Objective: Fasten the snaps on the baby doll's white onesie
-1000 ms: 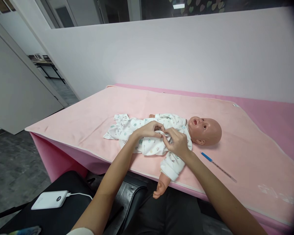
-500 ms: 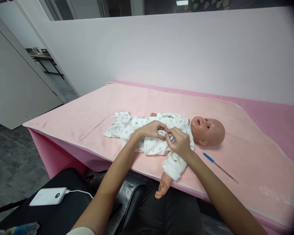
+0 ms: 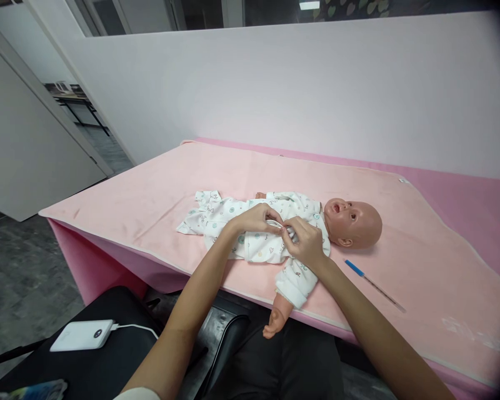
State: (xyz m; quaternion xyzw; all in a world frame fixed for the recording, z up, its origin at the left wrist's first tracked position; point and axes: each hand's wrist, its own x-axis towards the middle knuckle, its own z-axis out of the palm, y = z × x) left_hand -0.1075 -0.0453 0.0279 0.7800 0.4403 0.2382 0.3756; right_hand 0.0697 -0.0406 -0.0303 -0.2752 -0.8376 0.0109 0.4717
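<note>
Head-worn view, facing forward and down, close over pink table (image 3: 450, 261), single camera

Baby doll (image 3: 350, 222) in printed white romper (image 3: 254, 244), supine on pink mat (image 3: 150, 194)
</note>
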